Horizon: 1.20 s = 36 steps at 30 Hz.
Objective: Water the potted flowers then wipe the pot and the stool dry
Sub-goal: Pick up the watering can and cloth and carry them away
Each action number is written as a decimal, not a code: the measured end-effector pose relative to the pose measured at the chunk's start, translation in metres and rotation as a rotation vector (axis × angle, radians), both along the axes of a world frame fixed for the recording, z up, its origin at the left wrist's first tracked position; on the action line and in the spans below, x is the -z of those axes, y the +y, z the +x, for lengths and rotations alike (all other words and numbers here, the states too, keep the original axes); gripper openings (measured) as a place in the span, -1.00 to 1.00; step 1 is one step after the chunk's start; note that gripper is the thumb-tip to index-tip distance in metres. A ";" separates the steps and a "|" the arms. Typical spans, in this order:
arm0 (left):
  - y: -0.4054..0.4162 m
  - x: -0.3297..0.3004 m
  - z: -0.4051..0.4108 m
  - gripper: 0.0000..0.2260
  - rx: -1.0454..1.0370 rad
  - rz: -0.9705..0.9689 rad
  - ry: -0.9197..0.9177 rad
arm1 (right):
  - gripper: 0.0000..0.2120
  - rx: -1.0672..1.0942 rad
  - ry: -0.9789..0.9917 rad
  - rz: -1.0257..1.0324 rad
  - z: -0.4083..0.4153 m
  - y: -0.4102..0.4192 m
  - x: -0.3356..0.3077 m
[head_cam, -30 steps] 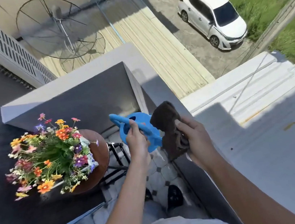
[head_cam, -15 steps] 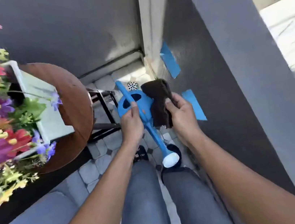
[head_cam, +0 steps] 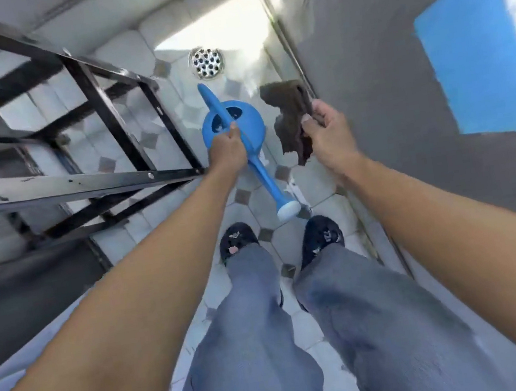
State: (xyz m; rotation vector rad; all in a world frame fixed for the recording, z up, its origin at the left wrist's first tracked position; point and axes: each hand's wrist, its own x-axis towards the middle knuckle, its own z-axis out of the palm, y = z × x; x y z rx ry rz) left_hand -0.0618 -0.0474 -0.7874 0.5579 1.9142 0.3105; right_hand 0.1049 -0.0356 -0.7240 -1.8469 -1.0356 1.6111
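My left hand (head_cam: pixel 227 149) grips the handle of a blue watering can (head_cam: pixel 242 131), held low over the tiled floor with its white-tipped spout (head_cam: pixel 288 210) pointing back toward my feet. My right hand (head_cam: pixel 328 130) is shut on a dark brown cloth (head_cam: pixel 290 117) that hangs just right of the can. The stool's black metal frame (head_cam: pixel 113 116) fills the left side. The stool top, the pot and the flowers are out of view.
A round metal floor drain (head_cam: pixel 206 62) lies just beyond the can. A grey wall with a blue patch (head_cam: pixel 480 64) rises close on the right. My two dark shoes (head_cam: pixel 238 241) stand on the white tiles (head_cam: pixel 314 184) below the can.
The view has tipped down from the flowers and stool top to the floor. Both hands have dropped lower with the can and the cloth, and the cloth has moved apart from the can.
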 end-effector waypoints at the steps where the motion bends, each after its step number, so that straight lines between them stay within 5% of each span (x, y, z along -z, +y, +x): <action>1: 0.001 0.012 -0.001 -0.58 0.000 -0.004 -0.010 | -0.79 -0.013 -0.015 -0.011 0.002 0.000 0.012; 12: -0.004 0.053 -0.005 -0.57 0.090 0.071 0.004 | -0.77 -0.169 -0.157 0.127 -0.004 0.027 0.065; 14: 0.002 0.043 -0.014 -0.52 -0.121 0.115 -0.010 | -0.76 -0.270 -0.170 0.212 -0.018 0.029 0.063; 16: 0.010 0.034 -0.028 -0.41 -0.418 0.107 -0.240 | -0.74 -0.469 -0.192 0.278 -0.031 0.027 0.061; 18: 0.013 0.027 -0.037 -0.39 -0.493 0.105 -0.423 | -0.69 -0.698 -0.222 0.244 -0.039 0.019 0.064; 20: 0.009 0.028 -0.039 -0.65 -0.370 0.107 -0.346 | -0.62 -0.774 -0.222 0.122 -0.043 0.011 0.068; 23: 0.005 0.037 -0.041 -0.89 -0.345 0.104 -0.224 | -0.56 -0.593 -0.263 0.103 -0.045 0.012 0.075; 26: 0.004 0.047 -0.038 -0.83 -0.307 0.043 -0.175 | -0.49 -0.547 -0.248 -0.019 -0.048 0.015 0.080; 31: -0.007 0.035 -0.030 -0.47 0.169 -0.014 0.083 | -0.47 -0.622 -0.175 -0.184 -0.054 0.010 0.081; 36: -0.009 -0.041 -0.031 -0.47 0.366 0.038 0.169 | -0.53 -0.571 -0.295 -0.155 -0.044 0.008 0.011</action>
